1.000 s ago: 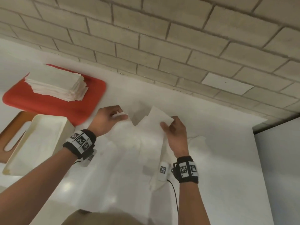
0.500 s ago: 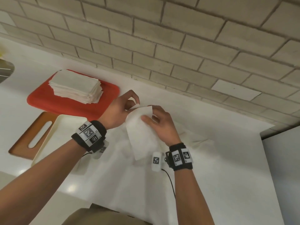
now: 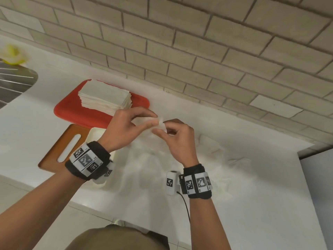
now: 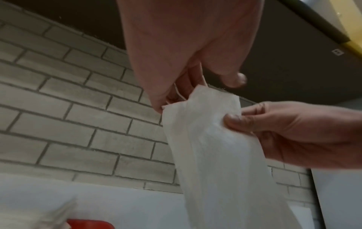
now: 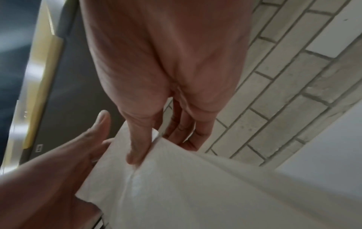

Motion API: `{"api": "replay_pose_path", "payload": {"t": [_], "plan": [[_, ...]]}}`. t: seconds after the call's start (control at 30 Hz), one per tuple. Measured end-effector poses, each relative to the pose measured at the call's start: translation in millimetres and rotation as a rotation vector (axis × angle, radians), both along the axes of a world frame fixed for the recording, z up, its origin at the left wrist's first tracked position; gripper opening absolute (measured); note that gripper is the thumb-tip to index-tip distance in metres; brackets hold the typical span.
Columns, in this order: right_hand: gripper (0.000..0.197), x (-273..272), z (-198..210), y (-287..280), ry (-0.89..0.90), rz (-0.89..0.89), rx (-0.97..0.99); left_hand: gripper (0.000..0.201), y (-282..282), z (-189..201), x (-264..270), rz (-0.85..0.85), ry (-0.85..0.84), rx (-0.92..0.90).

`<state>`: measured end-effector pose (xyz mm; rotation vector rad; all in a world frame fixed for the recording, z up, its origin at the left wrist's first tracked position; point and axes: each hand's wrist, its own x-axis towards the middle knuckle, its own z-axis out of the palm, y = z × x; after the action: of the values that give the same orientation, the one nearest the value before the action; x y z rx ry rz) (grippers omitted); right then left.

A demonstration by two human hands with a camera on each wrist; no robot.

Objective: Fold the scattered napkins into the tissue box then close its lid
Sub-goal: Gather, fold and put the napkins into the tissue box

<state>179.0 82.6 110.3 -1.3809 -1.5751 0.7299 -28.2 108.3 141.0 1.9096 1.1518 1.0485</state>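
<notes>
I am holding one napkin up in the air above the counter, in front of me at about 12 o'clock. My left hand is pinching its top edge between thumb and fingers, and my right hand is pinching the same edge just beside it, at 3 o'clock from the left one. The rest of the sheet is hanging down freely below my fingers.

The box is lying open on the counter at about 8 o'clock from my hands, partly hidden under my left wrist. The wooden lid is lying beside it, farther to 9 o'clock. A stack of folded napkins is sitting on a red tray at 11 o'clock. More loose napkins are lying crumpled on the counter at 4 o'clock.

I think this napkin is very light, thin and soft. It is bending by its own weight, and it can tear or wrinkle if I am pulling hard. So I should be taking it at the corners, with fingertips only, and bringing edge to edge gently.
</notes>
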Motion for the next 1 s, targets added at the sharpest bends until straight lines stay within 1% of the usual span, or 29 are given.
{"api": "replay_pose_path", "payload": {"t": [0.07,0.13,0.17,0.23,0.3,0.37,0.43,0.5,0.53,0.6,0.67,0.73,0.8,0.83,0.9,0.93,0.97,1.0], "plan": [[0.023,-18,6,-5,0.006,-0.015,0.011,0.021,-8,0,-18,-0.012,0.049,0.074],[0.017,-38,11,-13,0.065,0.011,-0.005,0.017,-14,-4,-39,0.003,0.063,0.153],[0.022,-49,13,-18,0.132,0.038,-0.039,0.017,-16,-5,-51,0.024,0.064,0.171],[0.041,-70,14,-30,0.233,0.114,-0.124,0.019,-22,-3,-78,0.067,0.071,0.165],[0.051,-92,5,-42,0.238,0.167,-0.196,0.017,-27,5,-106,0.103,0.081,0.126],[0.053,-115,-9,-56,0.277,0.17,-0.252,0.015,-28,15,-133,0.131,0.101,0.105],[0.055,-139,-21,-67,0.326,0.11,-0.265,0.014,-20,20,-154,0.134,0.151,0.116],[0.05,-161,-30,-73,0.328,0.057,-0.246,0.013,-5,17,-165,0.101,0.193,0.101],[0.043,-171,-34,-74,0.292,0.042,-0.236,0.012,5,10,-167,0.071,0.217,0.092],[0.028,-187,-49,-71,0.158,0.008,-0.254,0.011,22,-10,-164,0.008,0.292,0.078],[0.02,-201,-68,-65,0.016,-0.023,-0.332,0.016,33,-31,-162,0.003,0.376,0.055],[0.02,-211,-79,-60,-0.131,-0.016,-0.426,0.02,36,-45,-164,0.051,0.43,0.038],[0.024,-218,-81,-57,-0.239,0.002,-0.479,0.015,33,-53,-168,0.072,0.468,0.025],[0.025,-219,-80,-55,-0.29,0.005,-0.489,0.014,30,-57,-169,0.055,0.514,0.01],[0.028,-220,-76,-52,-0.378,0.013,-0.515,0.015,23,-66,-168,-0.012,0.647,-0.08],[0.03,-220,-75,-51,-0.404,0.023,-0.529,0.02,21,-70,-165,-0.063,0.722,-0.131],[0.031,-219,-73,-51,-0.42,0.042,-0.543,0.03,18,-77,-162,-0.121,0.797,-0.186],[0.033,-219,-71,-51,-0.423,0.066,-0.55,0.046,15,-84,-157,-0.188,0.875,-0.247]]}}
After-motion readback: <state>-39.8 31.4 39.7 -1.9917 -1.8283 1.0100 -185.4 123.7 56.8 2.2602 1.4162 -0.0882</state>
